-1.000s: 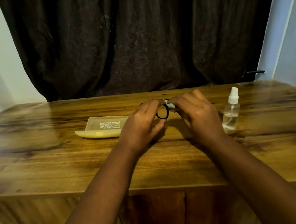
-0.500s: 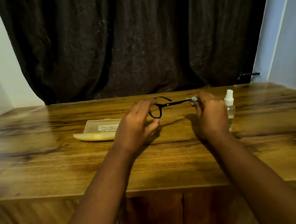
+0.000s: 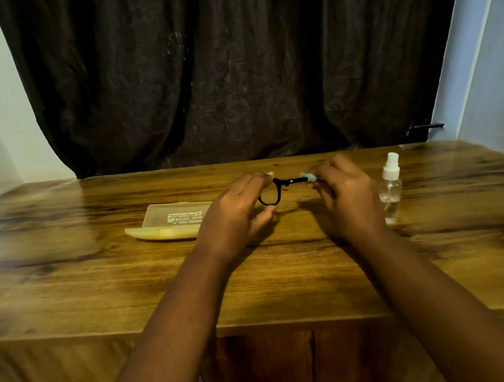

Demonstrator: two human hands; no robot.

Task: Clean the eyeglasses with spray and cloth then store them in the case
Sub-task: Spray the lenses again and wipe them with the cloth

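Black-framed eyeglasses (image 3: 272,192) are held above the table's middle. My left hand (image 3: 236,214) grips the front frame, with one lens ring showing past its fingers. My right hand (image 3: 345,198) pinches a small pale green cloth (image 3: 307,177) around the temple arm that points right. Most of the cloth is hidden inside the fingers. An open translucent yellowish case (image 3: 170,224) lies on the table left of my left hand. A clear spray bottle (image 3: 391,191) with a white top stands upright just right of my right hand.
The wooden table (image 3: 94,280) stretches wide, its front edge near me. A dark curtain (image 3: 241,61) hangs behind the table. Pale walls flank both sides.
My right hand first slid the cloth outward along the temple arm toward the bottle, then moved back a little toward the frame. My left hand kept its hold on the frame.
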